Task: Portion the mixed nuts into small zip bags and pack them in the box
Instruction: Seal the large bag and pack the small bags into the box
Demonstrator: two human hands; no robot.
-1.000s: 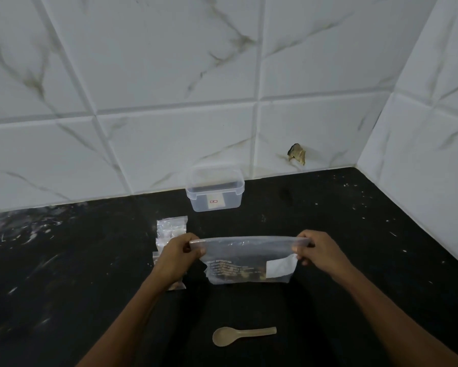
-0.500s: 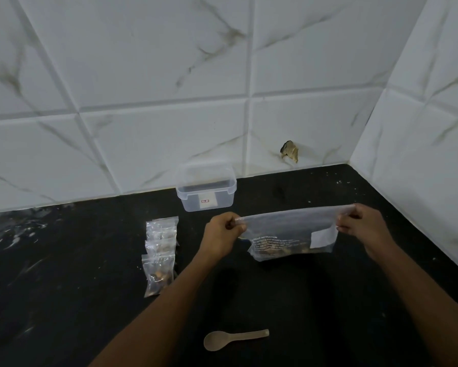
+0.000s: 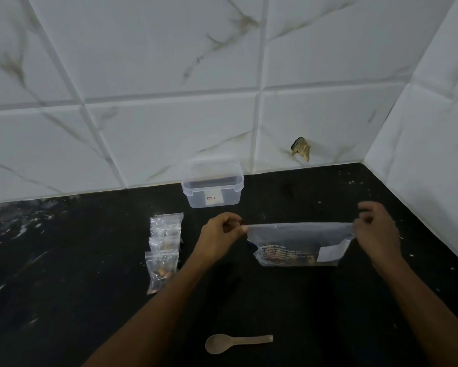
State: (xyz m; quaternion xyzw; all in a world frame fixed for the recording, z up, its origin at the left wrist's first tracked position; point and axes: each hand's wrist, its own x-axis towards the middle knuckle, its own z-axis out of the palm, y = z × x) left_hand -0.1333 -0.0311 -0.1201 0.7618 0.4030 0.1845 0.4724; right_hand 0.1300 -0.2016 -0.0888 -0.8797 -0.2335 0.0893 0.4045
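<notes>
Above the counter [image 3: 63, 260], left hand [image 3: 218, 238] and right hand [image 3: 376, 234] pinch the bag [image 3: 299, 243] (print blurred).

A black stone countertop [image 3: 63, 274] runs into the corner, marked with pale streaks toward its left end and sprinkled with small white flecks and crumbs on the right. Behind it rises a back wall of large white tiles [image 3: 169, 62] veined in grey-brown, and a second tiled wall [image 3: 434, 128] meets it at the right. Low on the back wall, just above the counter, there is a chipped hole [image 3: 300, 149] with rough brownish edges.
</notes>
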